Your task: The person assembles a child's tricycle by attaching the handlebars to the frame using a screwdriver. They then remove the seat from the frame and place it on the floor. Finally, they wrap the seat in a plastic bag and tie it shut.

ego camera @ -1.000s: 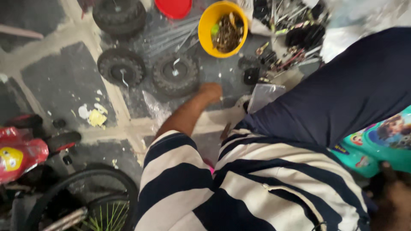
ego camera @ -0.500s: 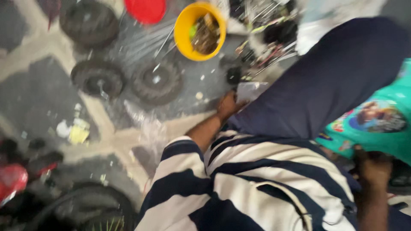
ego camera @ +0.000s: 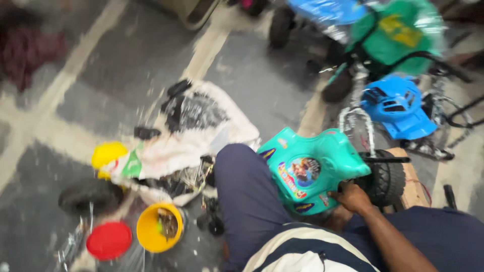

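Note:
My right hand (ego camera: 353,197) grips the lower edge of a teal plastic toy-vehicle body (ego camera: 307,168) with colourful stickers, which rests against my knee in navy trousers (ego camera: 244,196). A black ribbed wheel (ego camera: 387,179) sits right beside that hand, on a black axle rod. My left hand is out of sight. My striped shirt (ego camera: 302,252) fills the bottom edge.
On the floor at left stand a yellow bowl of small parts (ego camera: 151,234), a red lid (ego camera: 108,241) and a black tyre (ego camera: 88,196). A white sack with dark parts (ego camera: 201,131) lies behind them. A blue toy part (ego camera: 396,106) and a green tricycle (ego camera: 398,35) stand at the right.
The view has swung round and is blurred. My left arm, which reached down to the floor near the yellow bowl, has left the picture. My right hand stays on the teal body.

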